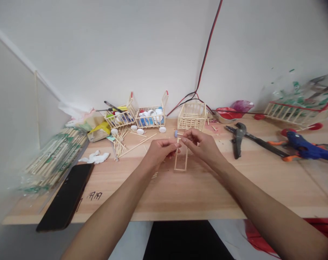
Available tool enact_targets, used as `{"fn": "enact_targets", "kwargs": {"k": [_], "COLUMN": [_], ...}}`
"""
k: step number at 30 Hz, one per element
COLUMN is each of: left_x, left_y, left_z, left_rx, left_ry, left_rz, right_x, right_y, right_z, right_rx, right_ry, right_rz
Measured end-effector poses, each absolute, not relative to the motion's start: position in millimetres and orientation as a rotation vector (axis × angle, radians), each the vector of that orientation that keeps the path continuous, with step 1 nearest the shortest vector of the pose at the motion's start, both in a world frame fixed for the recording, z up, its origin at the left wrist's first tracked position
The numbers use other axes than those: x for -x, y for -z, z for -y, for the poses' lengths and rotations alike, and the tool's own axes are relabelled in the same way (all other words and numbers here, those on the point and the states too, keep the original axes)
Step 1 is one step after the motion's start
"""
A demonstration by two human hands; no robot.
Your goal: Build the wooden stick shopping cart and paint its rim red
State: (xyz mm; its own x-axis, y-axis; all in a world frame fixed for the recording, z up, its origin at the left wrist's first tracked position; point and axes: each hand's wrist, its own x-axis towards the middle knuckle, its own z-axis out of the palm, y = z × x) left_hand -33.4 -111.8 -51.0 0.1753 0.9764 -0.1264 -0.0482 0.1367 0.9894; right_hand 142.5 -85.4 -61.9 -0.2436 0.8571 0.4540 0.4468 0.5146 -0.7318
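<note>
Between my hands is a narrow rectangular frame of thin wooden sticks [186,160], its lower end pointing toward me. My left hand [162,150] pinches the frame's left side near its far end, thumb on top. At the far end, the fingertips of my right hand [200,142] are closed together on the frame; whether they hold another small stick piece is hidden. Just beyond the fingertips is a small blue bottle cap [176,133]. A stick-built basket [192,115] stands right behind my hands.
Two small stick carts [150,117] filled with caps stand at the back left, near loose sticks [122,141]. Bagged chopsticks [54,159] and a black phone [66,196] lie left. Cutters [237,139], a blue glue gun [309,146] and a larger cart [296,112] are right.
</note>
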Motion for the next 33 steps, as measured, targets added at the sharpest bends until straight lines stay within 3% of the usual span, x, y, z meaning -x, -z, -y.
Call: {"fn": "enact_targets", "kwargs": {"k": [33], "left_x": [31.0], "left_y": [54.1], "left_z": [111.4], "left_rx": [-1.084], "left_ry": [-1.021], "left_rz": [-1.139], "right_x": [-142.1], "right_y": [59.3], "right_z": [84.6], "right_rx": [1.059], "right_ry": [-0.616], "right_rz": [1.952]}}
